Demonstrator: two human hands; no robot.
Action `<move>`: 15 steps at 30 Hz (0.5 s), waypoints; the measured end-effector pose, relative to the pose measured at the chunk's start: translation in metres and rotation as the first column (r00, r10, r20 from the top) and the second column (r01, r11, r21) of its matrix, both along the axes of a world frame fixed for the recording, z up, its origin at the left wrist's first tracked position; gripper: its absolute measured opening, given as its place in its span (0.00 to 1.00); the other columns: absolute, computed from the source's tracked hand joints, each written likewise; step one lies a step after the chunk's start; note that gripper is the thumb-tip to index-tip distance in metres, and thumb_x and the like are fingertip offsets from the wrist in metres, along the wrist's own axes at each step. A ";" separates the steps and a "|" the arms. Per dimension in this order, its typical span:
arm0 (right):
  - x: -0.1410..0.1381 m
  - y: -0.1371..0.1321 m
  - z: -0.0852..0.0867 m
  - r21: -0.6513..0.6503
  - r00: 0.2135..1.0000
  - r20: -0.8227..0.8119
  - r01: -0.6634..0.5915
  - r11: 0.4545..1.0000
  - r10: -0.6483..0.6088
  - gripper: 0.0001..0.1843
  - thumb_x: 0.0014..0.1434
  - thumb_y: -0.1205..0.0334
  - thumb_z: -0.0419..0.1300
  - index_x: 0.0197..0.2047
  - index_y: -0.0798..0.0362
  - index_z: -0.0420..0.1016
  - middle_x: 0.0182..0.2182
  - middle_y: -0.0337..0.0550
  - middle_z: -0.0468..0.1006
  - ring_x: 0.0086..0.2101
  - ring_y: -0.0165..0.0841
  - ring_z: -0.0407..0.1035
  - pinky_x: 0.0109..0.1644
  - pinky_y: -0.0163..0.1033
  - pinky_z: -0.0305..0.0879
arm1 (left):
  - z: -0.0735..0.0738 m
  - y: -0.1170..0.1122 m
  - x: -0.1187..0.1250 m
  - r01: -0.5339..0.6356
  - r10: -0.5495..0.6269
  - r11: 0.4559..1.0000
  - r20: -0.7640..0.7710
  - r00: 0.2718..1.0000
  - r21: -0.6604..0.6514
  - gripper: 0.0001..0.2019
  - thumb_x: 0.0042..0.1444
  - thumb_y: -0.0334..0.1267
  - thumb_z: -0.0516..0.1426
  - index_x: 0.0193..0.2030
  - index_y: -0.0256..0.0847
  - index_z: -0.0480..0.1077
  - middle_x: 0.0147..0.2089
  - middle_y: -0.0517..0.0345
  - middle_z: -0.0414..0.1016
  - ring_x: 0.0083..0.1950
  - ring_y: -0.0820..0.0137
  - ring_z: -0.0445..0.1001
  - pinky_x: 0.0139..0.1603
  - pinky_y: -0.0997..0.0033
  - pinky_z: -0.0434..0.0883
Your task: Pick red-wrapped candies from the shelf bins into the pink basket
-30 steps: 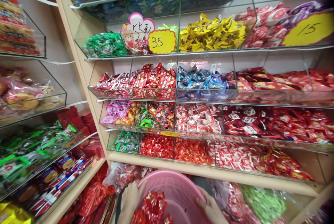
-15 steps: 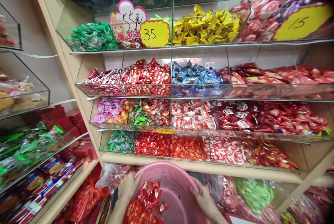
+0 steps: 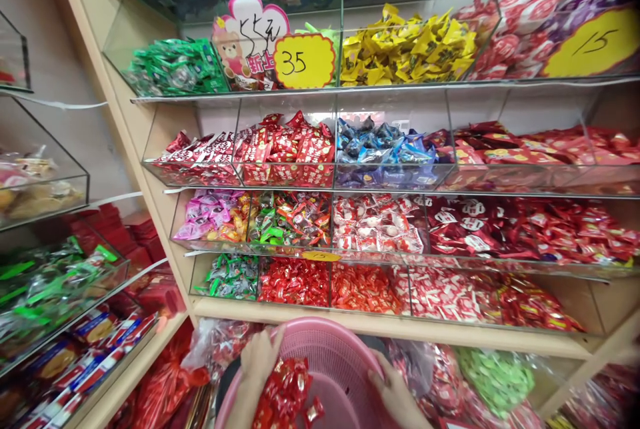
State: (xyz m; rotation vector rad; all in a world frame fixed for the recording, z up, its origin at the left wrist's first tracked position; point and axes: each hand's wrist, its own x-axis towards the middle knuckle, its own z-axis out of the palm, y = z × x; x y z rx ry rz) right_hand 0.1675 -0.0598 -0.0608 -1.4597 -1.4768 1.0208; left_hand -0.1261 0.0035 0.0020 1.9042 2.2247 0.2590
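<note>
A round pink plastic basket (image 3: 360, 342) is low in the middle of the head view, just in front of the shelves. Shiny red wrapped candies (image 3: 287, 386) lie in its left part, and the right part of its floor is bare. My left hand (image 3: 260, 357) is closed at the basket's upper left rim, its fingertips partly hidden. On the opposite side, my right hand (image 3: 389, 386) grips the right rim with the thumb inside and the other fingers out of sight.
Shelves with clear bins hold wrapped candies, including red candies (image 3: 295, 281) and yellow candies (image 3: 410, 46). A wooden shelf edge (image 3: 400, 329) runs just beyond the basket. Below are bagged green sweets (image 3: 500, 379) and a red plastic bag (image 3: 167, 379). Another shelf unit stands left.
The basket and both hands have shifted slightly right and down in view. More of the basket's left side now shows beside my left forearm. The shelves have shifted a little with the camera.
</note>
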 end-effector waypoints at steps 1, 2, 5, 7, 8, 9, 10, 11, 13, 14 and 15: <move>0.000 0.001 -0.004 0.000 1.000 0.020 -0.008 1.000 0.008 0.27 0.52 0.49 0.48 0.52 0.54 0.66 0.47 0.50 0.74 0.50 0.40 0.66 0.56 0.41 0.59 | -0.002 0.001 0.002 0.003 -0.003 1.000 -0.002 1.000 0.008 0.33 0.56 0.58 0.35 0.46 0.37 0.71 0.41 0.39 0.77 0.46 0.54 0.74 0.45 0.58 0.67; 0.000 0.002 -0.008 0.005 0.999 0.050 -0.010 1.000 0.009 0.26 0.53 0.50 0.47 0.52 0.54 0.66 0.47 0.50 0.74 0.49 0.40 0.67 0.56 0.41 0.59 | -0.004 0.001 0.002 0.000 0.000 1.000 -0.003 1.000 0.010 0.32 0.56 0.58 0.35 0.47 0.38 0.70 0.41 0.39 0.77 0.46 0.54 0.74 0.45 0.58 0.67; -0.003 0.003 -0.012 0.098 0.964 0.260 0.033 0.995 -0.057 0.26 0.55 0.57 0.46 0.56 0.55 0.62 0.52 0.52 0.69 0.53 0.41 0.63 0.57 0.44 0.58 | -0.010 0.003 -0.002 -0.018 0.018 1.000 0.007 1.000 0.008 0.32 0.56 0.58 0.36 0.47 0.39 0.70 0.41 0.40 0.77 0.46 0.54 0.74 0.45 0.57 0.67; -0.012 0.003 -0.008 0.237 0.873 0.471 0.016 0.971 -0.129 0.29 0.54 0.65 0.47 0.60 0.52 0.59 0.58 0.51 0.62 0.58 0.43 0.55 0.61 0.51 0.51 | -0.014 0.003 -0.007 -0.037 0.037 0.999 0.010 0.999 0.013 0.32 0.56 0.59 0.36 0.46 0.40 0.70 0.41 0.41 0.77 0.45 0.52 0.75 0.44 0.56 0.67; -0.018 0.003 -0.004 0.295 0.812 0.568 -0.051 0.954 -0.132 0.30 0.52 0.69 0.47 0.60 0.49 0.58 0.60 0.50 0.59 0.60 0.43 0.52 0.63 0.54 0.46 | -0.015 0.002 -0.010 -0.047 0.047 0.999 0.010 0.999 0.020 0.31 0.56 0.58 0.36 0.46 0.40 0.70 0.41 0.41 0.77 0.45 0.52 0.75 0.44 0.55 0.67; -0.026 0.004 0.000 0.326 0.751 0.651 -0.148 0.934 -0.108 0.31 0.52 0.72 0.47 0.60 0.47 0.60 0.61 0.48 0.58 0.61 0.43 0.49 0.63 0.57 0.42 | -0.017 0.001 -0.013 -0.057 0.057 0.998 0.007 0.998 0.027 0.31 0.56 0.58 0.36 0.46 0.40 0.70 0.42 0.41 0.77 0.45 0.52 0.75 0.43 0.55 0.67; -0.034 0.004 0.004 0.328 0.693 0.718 -0.255 0.910 -0.065 0.31 0.52 0.75 0.47 0.58 0.46 0.62 0.60 0.47 0.59 0.61 0.43 0.49 0.63 0.58 0.40 | -0.018 0.000 -0.015 -0.065 0.065 0.997 0.006 0.998 0.033 0.31 0.56 0.58 0.36 0.46 0.39 0.70 0.42 0.40 0.77 0.45 0.52 0.75 0.43 0.55 0.67; -0.043 0.005 0.007 0.306 0.637 0.771 -0.356 0.883 -0.010 0.28 0.52 0.76 0.47 0.55 0.47 0.66 0.59 0.47 0.61 0.60 0.43 0.49 0.63 0.59 0.39 | -0.019 -0.001 -0.017 -0.070 0.070 0.997 0.007 0.998 0.038 0.31 0.57 0.57 0.36 0.46 0.39 0.70 0.42 0.40 0.77 0.44 0.52 0.75 0.43 0.56 0.68; -0.063 0.010 0.009 0.227 0.541 0.835 -0.501 0.836 0.098 0.22 0.55 0.76 0.48 0.48 0.50 0.71 0.56 0.48 0.65 0.59 0.44 0.53 0.63 0.58 0.43 | -0.020 -0.002 -0.018 -0.079 0.078 0.996 0.011 0.997 0.044 0.31 0.57 0.58 0.36 0.46 0.39 0.70 0.41 0.40 0.77 0.44 0.53 0.75 0.43 0.57 0.68; -0.072 0.014 0.007 0.178 0.503 0.852 -0.543 0.821 0.148 0.19 0.55 0.76 0.48 0.45 0.52 0.73 0.54 0.49 0.68 0.57 0.44 0.55 0.62 0.57 0.46 | -0.020 -0.003 -0.019 -0.082 0.081 0.996 0.015 0.997 0.044 0.31 0.57 0.58 0.36 0.45 0.40 0.71 0.41 0.41 0.77 0.43 0.53 0.75 0.43 0.57 0.68; -0.081 0.018 0.004 0.120 0.471 0.858 -0.573 0.811 0.205 0.17 0.56 0.75 0.49 0.42 0.53 0.74 0.50 0.50 0.71 0.55 0.44 0.59 0.60 0.56 0.51 | -0.020 -0.003 -0.018 -0.085 0.084 0.995 0.019 0.996 0.044 0.31 0.56 0.58 0.36 0.45 0.40 0.71 0.41 0.41 0.78 0.43 0.54 0.76 0.42 0.57 0.68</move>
